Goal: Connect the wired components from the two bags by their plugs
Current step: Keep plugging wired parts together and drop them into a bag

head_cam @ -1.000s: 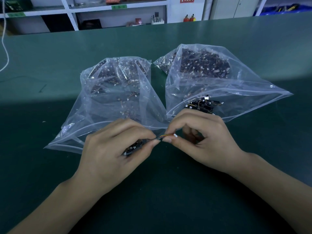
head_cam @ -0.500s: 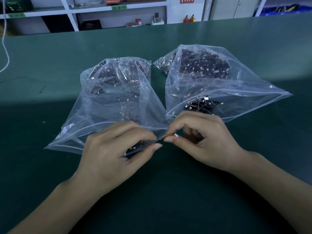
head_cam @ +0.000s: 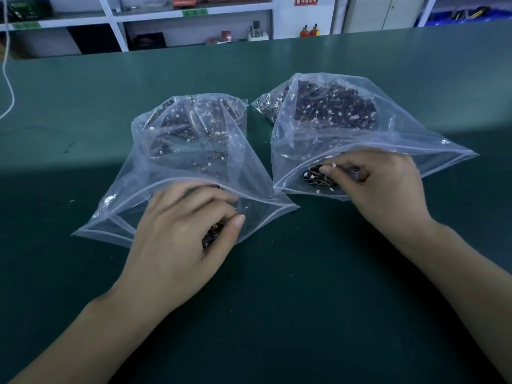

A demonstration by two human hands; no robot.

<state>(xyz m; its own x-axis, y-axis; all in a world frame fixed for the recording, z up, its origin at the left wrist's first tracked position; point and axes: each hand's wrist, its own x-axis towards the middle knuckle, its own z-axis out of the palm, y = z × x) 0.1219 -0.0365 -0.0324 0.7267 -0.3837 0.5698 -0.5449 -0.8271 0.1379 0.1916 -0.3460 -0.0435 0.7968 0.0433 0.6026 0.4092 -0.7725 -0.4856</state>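
Left hand (head_cam: 182,236) grips wired component (head_cam: 212,235) at 7 o'clock bag (head_cam: 194,151) mouth; right hand (head_cam: 385,184) pinches white plug (head_cam: 333,165) inside 2 o'clock bag (head_cam: 360,126), likely fetching mate.

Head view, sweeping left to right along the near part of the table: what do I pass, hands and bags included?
White cord at the left edge → left bag → left hand holding a dark component at its mouth → right bag → right hand pinching a white plug.
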